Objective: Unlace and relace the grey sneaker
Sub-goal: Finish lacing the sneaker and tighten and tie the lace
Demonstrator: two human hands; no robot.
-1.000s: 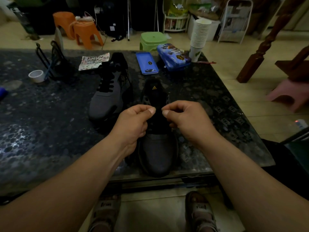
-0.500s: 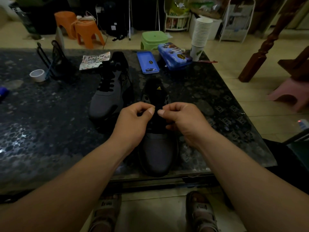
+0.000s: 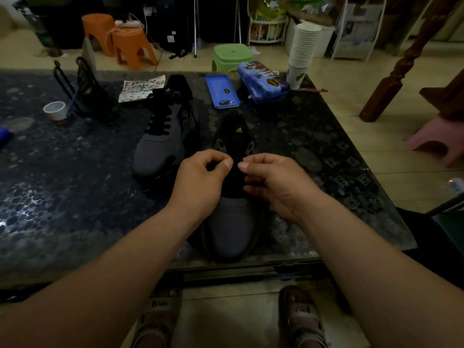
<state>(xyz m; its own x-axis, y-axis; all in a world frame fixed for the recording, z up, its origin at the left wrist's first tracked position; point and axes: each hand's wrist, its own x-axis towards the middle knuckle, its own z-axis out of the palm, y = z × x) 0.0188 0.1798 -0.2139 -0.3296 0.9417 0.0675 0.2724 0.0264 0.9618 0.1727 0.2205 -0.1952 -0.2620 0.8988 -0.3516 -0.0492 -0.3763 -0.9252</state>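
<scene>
A grey sneaker [image 3: 232, 227] with a black tongue and a small gold logo stands near the table's front edge, toe toward me. My left hand [image 3: 200, 182] and my right hand [image 3: 276, 182] hover over its lacing area, thumbs and forefingers pinched close together on the black lace [image 3: 234, 172], which is barely visible against the dark tongue. A second grey sneaker [image 3: 163, 136], laced in black, lies to the left and a little farther back.
On the dark speckled table [image 3: 62, 184] are a tape roll [image 3: 54, 110], a black wire stand [image 3: 82, 89], a sticker sheet [image 3: 141, 87], a blue tin lid [image 3: 222, 94], a blue tin [image 3: 263, 81] and stacked paper cups [image 3: 302, 52]. Plastic stools stand on the floor behind.
Both hands have stayed over the near sneaker's laces, pinching with small finger movements; the thumbs have drawn slightly closer together. The sneakers have not moved.
</scene>
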